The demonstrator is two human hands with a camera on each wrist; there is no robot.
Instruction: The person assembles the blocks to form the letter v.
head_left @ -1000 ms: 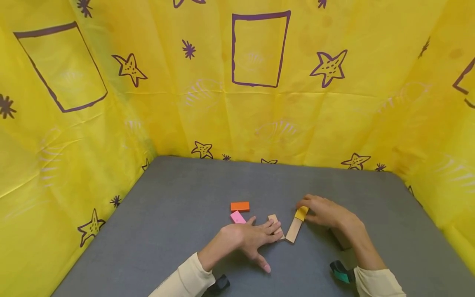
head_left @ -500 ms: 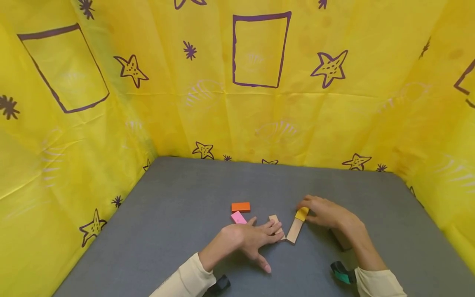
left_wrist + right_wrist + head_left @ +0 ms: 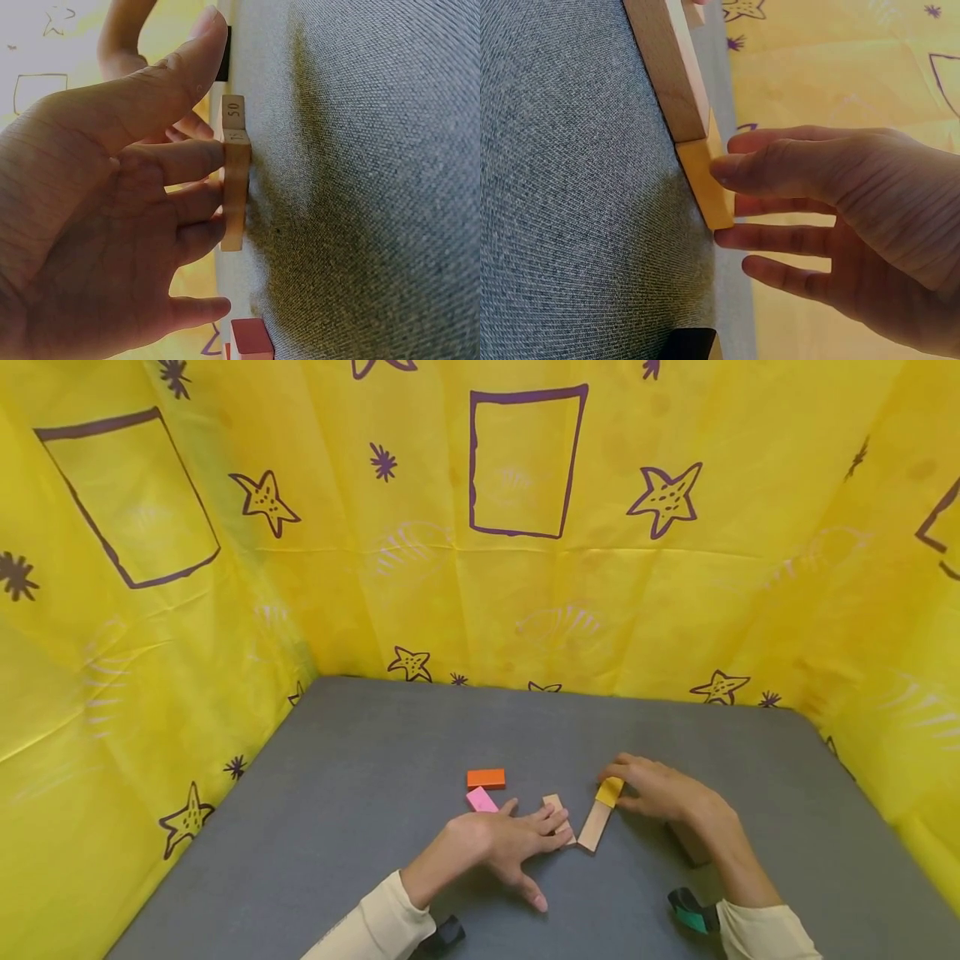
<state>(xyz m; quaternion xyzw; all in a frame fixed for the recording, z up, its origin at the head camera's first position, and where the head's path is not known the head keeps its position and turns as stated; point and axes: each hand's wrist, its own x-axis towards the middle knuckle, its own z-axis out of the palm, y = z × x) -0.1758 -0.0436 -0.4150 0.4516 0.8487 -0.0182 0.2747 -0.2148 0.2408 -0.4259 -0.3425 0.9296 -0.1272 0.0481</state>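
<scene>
Seemingly aligning, the right hand pinches the yellow block; the left hand, fingers extended, touches the pale block beneath; gentle release seems called for.

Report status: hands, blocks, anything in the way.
Left hand: fingertips on left plain block. Right hand: pinches yellow block against right plain block. Possible obstruction: pink block beside left hand.

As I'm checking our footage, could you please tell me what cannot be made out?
Head: left hand covers part of one pale block; right forearm covers part of a dark object.
Left wrist: bottom edge crops the pink block.
Right wrist: bottom edge crops something dark.
</scene>
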